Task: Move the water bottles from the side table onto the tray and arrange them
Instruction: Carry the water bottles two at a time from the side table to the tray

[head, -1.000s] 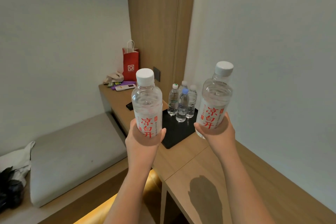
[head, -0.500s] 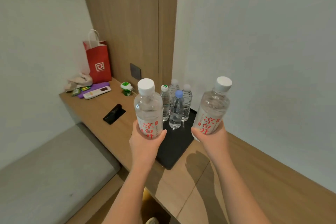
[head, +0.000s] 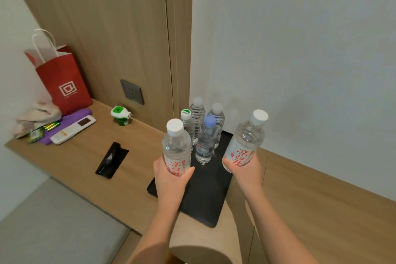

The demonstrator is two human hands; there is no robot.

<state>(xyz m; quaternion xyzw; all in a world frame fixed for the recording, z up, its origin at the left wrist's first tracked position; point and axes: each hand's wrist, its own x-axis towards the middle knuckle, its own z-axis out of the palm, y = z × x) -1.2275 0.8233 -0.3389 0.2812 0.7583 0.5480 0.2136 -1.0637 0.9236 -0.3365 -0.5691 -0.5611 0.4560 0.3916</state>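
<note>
Both hands have come forward and lower since a moment ago, so the two bottles now hang over the black tray (head: 205, 203) rather than short of it. Four smaller bottles (head: 206, 135) already stand bunched at its far end, leaving the near half bare, which is probably why the new pair is being brought in there.

Her left hand (head: 171, 180) wraps its fingers fully round the lower body of the left bottle (head: 176, 146), held upright above the tray's near left part. Over the right edge, the right hand (head: 244, 169) closes the same way on the right bottle (head: 246, 141), tipped slightly rightward. Both forearms reach out nearly straight, wrists level, neither bottle set down yet.
</note>
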